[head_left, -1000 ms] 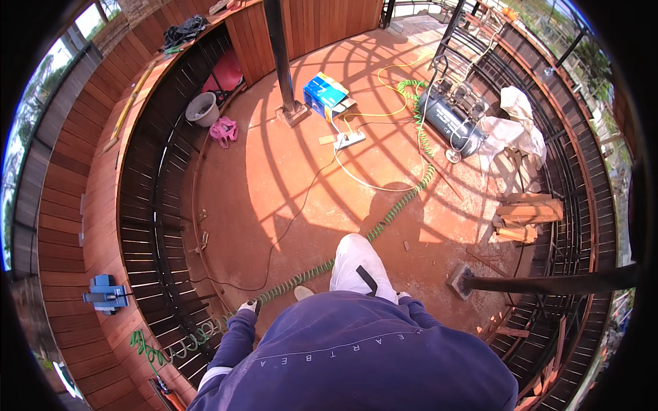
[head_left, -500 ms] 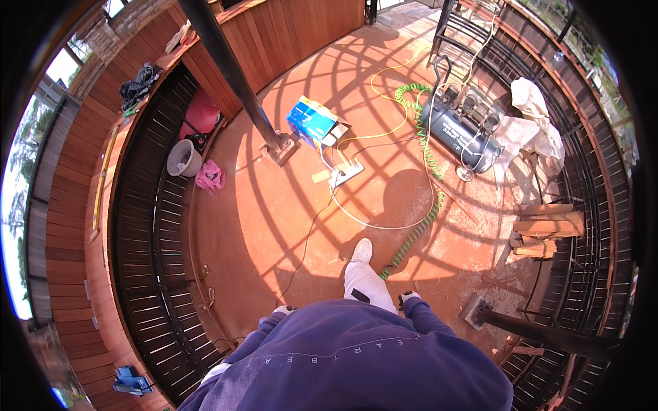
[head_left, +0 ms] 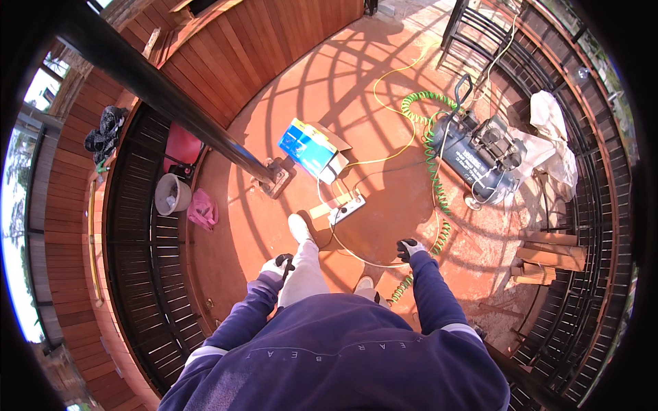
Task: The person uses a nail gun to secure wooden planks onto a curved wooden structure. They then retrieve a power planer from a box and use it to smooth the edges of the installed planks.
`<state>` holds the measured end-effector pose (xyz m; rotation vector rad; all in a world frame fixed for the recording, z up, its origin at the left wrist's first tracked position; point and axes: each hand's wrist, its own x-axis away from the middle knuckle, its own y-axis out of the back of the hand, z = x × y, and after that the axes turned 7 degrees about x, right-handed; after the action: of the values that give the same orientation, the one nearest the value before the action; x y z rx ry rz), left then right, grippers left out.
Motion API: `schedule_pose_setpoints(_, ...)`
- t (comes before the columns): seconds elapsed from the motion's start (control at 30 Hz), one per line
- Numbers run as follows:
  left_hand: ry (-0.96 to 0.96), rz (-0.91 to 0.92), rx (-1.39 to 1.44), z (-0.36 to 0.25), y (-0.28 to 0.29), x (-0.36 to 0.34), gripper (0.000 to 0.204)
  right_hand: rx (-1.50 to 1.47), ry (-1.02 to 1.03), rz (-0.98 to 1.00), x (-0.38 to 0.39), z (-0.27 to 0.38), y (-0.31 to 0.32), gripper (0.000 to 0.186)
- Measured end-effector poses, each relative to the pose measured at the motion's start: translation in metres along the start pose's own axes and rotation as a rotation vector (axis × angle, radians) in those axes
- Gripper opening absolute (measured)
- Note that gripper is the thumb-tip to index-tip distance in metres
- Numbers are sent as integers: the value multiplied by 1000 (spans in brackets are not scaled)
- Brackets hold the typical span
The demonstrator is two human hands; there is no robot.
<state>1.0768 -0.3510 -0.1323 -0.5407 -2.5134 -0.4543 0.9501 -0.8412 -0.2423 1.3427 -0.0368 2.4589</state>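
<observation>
My left hand (head_left: 278, 266), in a white glove with dark fingers, hangs beside my left thigh. Its fingers look curled, and nothing shows in them. My right hand (head_left: 410, 250), gloved the same way, is held out ahead of my right hip with its fingers drawn in and no object visible. Beyond and beside it runs a green coiled air hose (head_left: 443, 198). Ahead of my feet a white power strip (head_left: 347, 210) lies on the floor with cords plugged into it. Close behind that stands a blue cardboard box (head_left: 306, 148) with its flaps open.
A dark air compressor (head_left: 473, 156) stands at the right, in front of white sacks (head_left: 554, 147). Wood offcuts (head_left: 552, 255) are stacked nearer. On the left are a black post (head_left: 185, 103), a white bucket (head_left: 172, 194) and a pink bag (head_left: 203, 209). A yellow cord (head_left: 391, 156) crosses the floor.
I have moved forward, so the box and power strip are nearer. My left foot has come ahead of the right. Both hands have swung forward, further out from my body.
</observation>
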Motion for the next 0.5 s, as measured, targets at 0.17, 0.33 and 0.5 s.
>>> schedule_pose_setpoints(0.17,-121,422,-835,-49,5,-70,41,-272,-23,8,-37,80,-69,47)
schedule_pose_setpoints(0.33,-22,341,-683,-91,35,-200,37,114,162,12,-147,132,-146,39)
schedule_pose_setpoints(0.5,-250,139,-437,-97,17,-323,36,611,578,-3,-289,221,-200,44)
